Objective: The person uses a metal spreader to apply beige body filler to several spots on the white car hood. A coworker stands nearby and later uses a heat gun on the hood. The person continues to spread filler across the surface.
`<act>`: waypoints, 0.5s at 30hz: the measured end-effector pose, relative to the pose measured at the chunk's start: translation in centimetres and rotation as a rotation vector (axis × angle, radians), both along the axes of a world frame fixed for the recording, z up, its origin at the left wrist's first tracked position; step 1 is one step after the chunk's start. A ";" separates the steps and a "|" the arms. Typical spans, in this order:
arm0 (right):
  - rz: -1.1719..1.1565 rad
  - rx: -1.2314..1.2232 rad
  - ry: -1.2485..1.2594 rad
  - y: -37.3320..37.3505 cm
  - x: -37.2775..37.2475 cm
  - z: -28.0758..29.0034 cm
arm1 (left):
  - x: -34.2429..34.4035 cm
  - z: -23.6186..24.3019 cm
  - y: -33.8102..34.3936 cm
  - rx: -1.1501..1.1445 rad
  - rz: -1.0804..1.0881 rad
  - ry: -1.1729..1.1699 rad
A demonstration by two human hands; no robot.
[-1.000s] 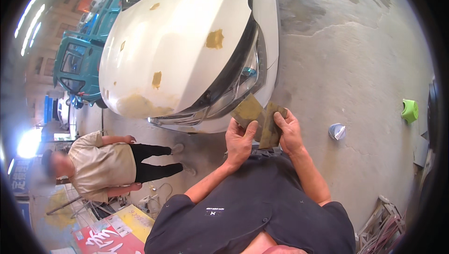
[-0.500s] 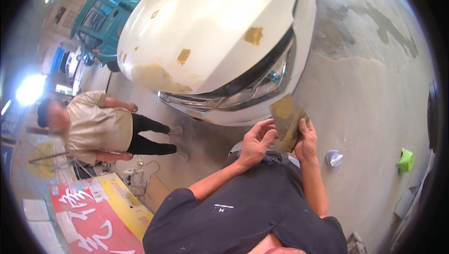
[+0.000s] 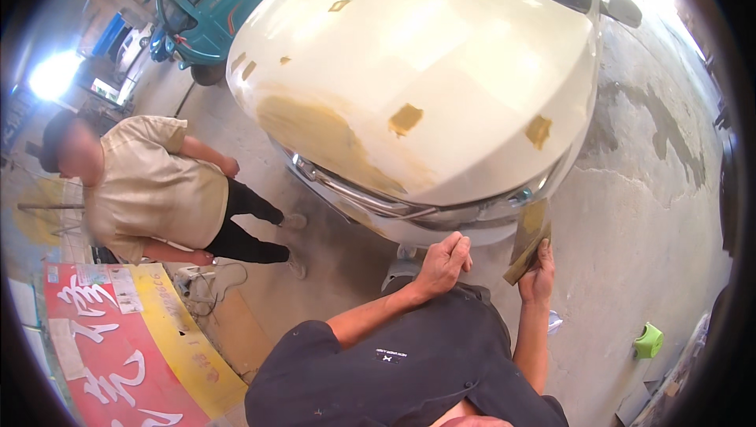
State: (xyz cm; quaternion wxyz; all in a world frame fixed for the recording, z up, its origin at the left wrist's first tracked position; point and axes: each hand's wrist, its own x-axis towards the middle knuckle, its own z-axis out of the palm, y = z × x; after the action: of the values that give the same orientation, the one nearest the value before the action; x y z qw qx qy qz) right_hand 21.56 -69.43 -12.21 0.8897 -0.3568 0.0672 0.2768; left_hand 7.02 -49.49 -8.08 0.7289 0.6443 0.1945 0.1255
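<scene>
Olive-brown sheets [image 3: 530, 232] are pinched by the right hand's [image 3: 539, 277] fingers, jutting forward beyond the fingertips. To their left, the left hand's [image 3: 442, 265] fingers curl together, apart from the sheets. Ahead of both hands' fingers stands a white car [image 3: 472, 57].

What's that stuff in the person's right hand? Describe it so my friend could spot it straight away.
Start at the big white car and follow its front edge to the headlight toward the picture's right. Just below, the right hand grips thin olive-brown sheet material. Unlike the tan patches on the hood, it is straight-edged and held in the fingers.
</scene>
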 end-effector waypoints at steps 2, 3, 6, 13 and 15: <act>-0.010 0.010 -0.001 2.9 0.2 -0.4 | -0.6 -0.5 4.8 0.025 0.033 0.014; -0.007 0.034 0.010 4.3 0.4 -0.8 | -0.8 -0.7 7.4 0.037 0.050 0.022; 0.023 0.098 0.003 8.1 1.4 -1.0 | 0.1 -1.5 17.1 0.163 0.256 0.039; -0.118 0.040 0.047 16.4 1.9 0.6 | 7.9 2.3 35.8 0.666 0.531 -0.019; -0.106 0.048 -0.017 17.6 1.6 0.7 | 11.3 2.6 40.5 0.903 0.549 0.050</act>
State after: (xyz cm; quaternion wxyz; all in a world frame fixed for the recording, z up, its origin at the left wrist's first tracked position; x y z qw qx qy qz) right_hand 23.18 -51.86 -11.55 0.9119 -0.3336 0.0720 0.2280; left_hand 18.36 -9.02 -5.53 0.3142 0.8224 0.3000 0.3674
